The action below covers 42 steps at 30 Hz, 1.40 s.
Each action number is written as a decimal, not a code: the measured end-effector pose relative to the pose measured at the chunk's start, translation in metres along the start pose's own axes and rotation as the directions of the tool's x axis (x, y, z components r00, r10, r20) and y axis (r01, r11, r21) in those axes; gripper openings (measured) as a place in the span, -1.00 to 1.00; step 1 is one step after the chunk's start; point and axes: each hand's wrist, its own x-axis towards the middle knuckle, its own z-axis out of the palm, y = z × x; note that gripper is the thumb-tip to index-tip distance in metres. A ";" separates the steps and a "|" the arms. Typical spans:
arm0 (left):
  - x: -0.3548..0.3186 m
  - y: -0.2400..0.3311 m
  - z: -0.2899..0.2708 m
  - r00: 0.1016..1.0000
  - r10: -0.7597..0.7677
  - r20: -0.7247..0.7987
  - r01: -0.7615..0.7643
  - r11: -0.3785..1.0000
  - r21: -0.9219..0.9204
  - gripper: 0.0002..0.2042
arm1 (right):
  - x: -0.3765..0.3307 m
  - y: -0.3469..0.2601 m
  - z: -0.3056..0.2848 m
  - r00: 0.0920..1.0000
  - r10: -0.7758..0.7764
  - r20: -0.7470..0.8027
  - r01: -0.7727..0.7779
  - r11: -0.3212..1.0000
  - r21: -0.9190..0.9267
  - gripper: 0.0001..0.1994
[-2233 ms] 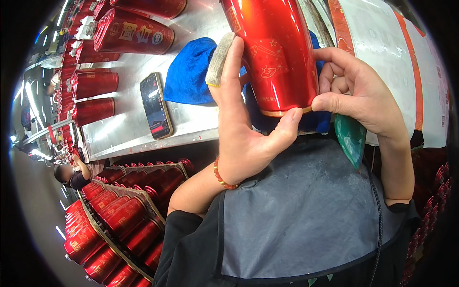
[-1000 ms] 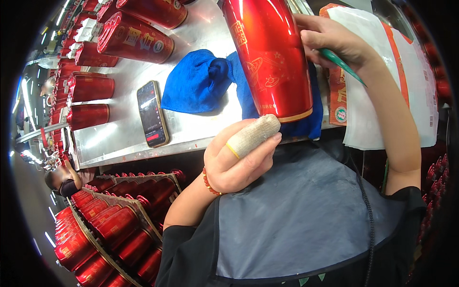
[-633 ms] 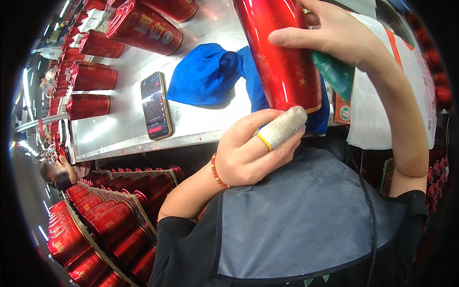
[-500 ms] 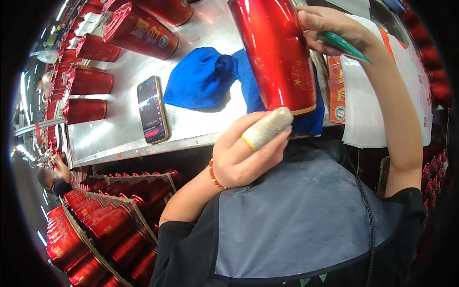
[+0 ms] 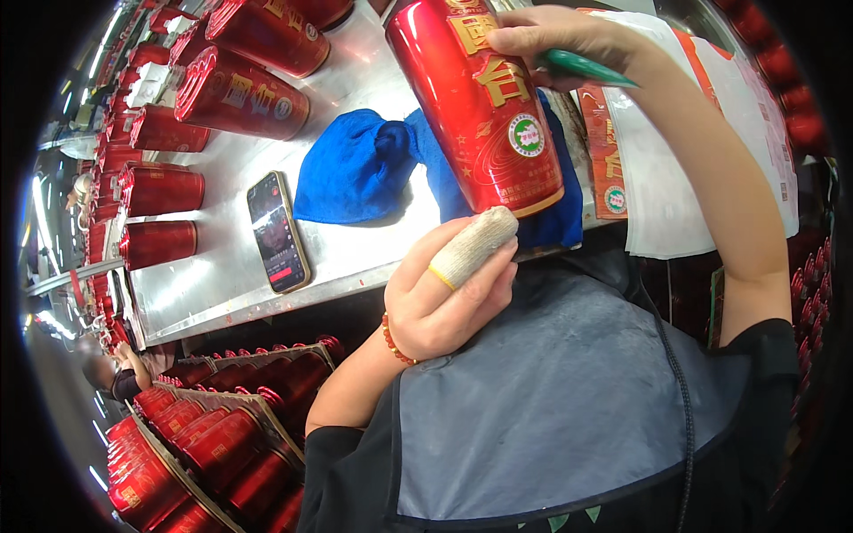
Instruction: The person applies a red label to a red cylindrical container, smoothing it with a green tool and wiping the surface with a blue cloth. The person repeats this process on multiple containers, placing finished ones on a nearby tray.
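Note:
A glossy red bottle (image 5: 471, 115) with gold lettering and a round white-and-green emblem is tilted over the table's near edge; its top runs out of the picture. My right hand (image 5: 555, 40) grips its upper part, thumb on the front. A green pointed tool (image 5: 586, 67) is tucked in that same hand. At the bottle's base is my left hand (image 5: 453, 289), its fingers curled, with a cream knitted finger cover (image 5: 475, 247) on one finger touching the bottom rim. Beneath the bottle lies a blue cloth (image 5: 435, 169).
A bunched blue cloth (image 5: 351, 169) and a phone (image 5: 277, 231) lie on the metal table (image 5: 191, 298). Several red bottles (image 5: 240, 96) stand at the left. White sheets (image 5: 684, 160) lie on the right. Crates of red bottles (image 5: 213, 444) stand below left. Another person (image 5: 124, 369) is far left.
The red bottle has been turned, so its gold lettering and round emblem now face me. Both hands have shifted slightly left with it. The view has tilted a little.

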 end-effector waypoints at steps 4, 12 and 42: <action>0.003 0.001 -0.002 1.000 -0.009 0.024 0.009 1.000 0.018 -0.68 | 0.011 -0.009 0.028 0.983 -0.151 -0.108 0.128 0.972 -0.197 -0.29; 0.008 0.002 -0.002 0.999 0.009 0.038 -0.009 1.000 0.012 -0.69 | 0.002 -0.002 -0.001 0.976 0.155 -0.154 -0.170 0.981 -0.089 -0.38; 0.013 0.007 -0.008 0.996 -0.028 0.091 0.023 0.998 0.052 -0.70 | 0.006 0.006 0.005 0.997 -0.013 -0.071 0.016 0.999 0.034 -0.16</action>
